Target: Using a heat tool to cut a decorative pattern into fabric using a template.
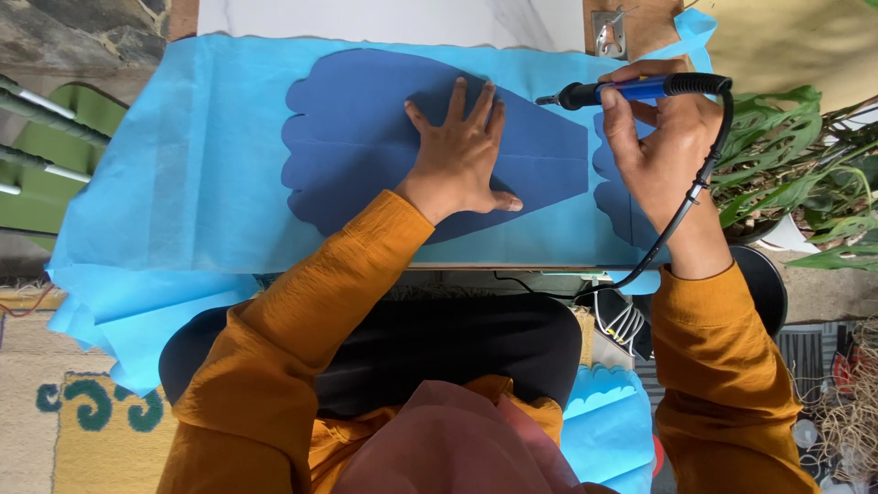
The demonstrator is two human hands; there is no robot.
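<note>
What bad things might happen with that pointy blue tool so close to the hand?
The tool in the right hand points its tip toward the left hand, which lies flat on the dark blue template; a slip might hurt the fingers. Its black cord hangs over the table edge and might snag, jerking the tip across the light blue fabric.

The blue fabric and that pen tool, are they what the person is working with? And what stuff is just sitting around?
In use:
- left hand pressed flat on the dark blue scalloped template
- right hand holding the corded hot cutting pen
- light blue fabric under the template

Just lying about:
- potted plant
- green chair
- patterned rug
- metal bracket
</note>
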